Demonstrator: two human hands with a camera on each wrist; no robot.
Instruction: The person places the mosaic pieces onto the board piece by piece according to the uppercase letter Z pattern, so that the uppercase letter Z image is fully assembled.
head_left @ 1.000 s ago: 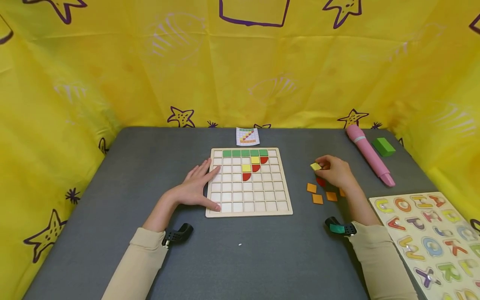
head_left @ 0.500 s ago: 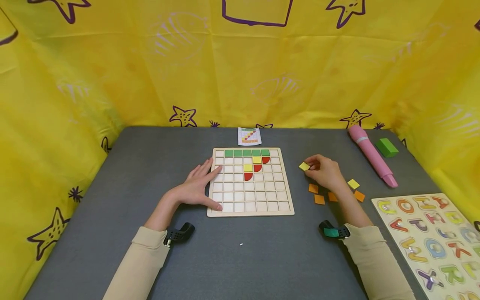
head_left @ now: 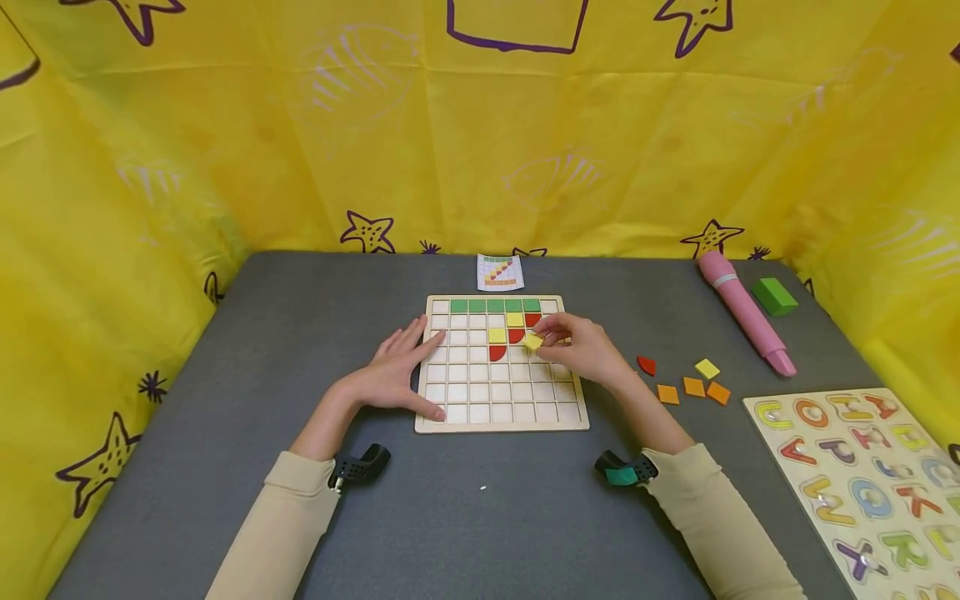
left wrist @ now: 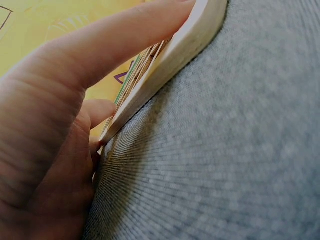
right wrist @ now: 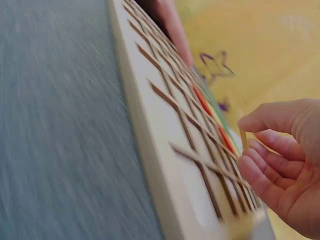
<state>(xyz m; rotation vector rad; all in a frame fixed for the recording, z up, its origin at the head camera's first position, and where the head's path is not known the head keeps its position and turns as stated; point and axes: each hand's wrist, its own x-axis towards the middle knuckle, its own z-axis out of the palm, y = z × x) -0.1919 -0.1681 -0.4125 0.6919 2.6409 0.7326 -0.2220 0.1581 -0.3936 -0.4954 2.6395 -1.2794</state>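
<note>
left hand (head_left: pixel 390 375): fingers are spreading straight and apart, resting on the left edge of the gridded board (head_left: pixel 502 429). right hand (head_left: pixel 588 348): thumb and fingers are pinching one yellow tile (head_left: pixel 532 342), which is hanging over the board's right half; contact with the board cannot be told. set in the board: five green tiles (head_left: pixel 496 307), two yellow squares (head_left: pixel 497 335), three red quarter-circles (head_left: pixel 498 353), the last two kinds forming a diagonal. a printed card (head_left: pixel 500 272) is lying just beyond. loose, right: one red piece (head_left: pixel 647 366), a spare yellow tile (head_left: pixel 707 368), three orange tiles (head_left: pixel 693 387), all lying near one another.
</note>
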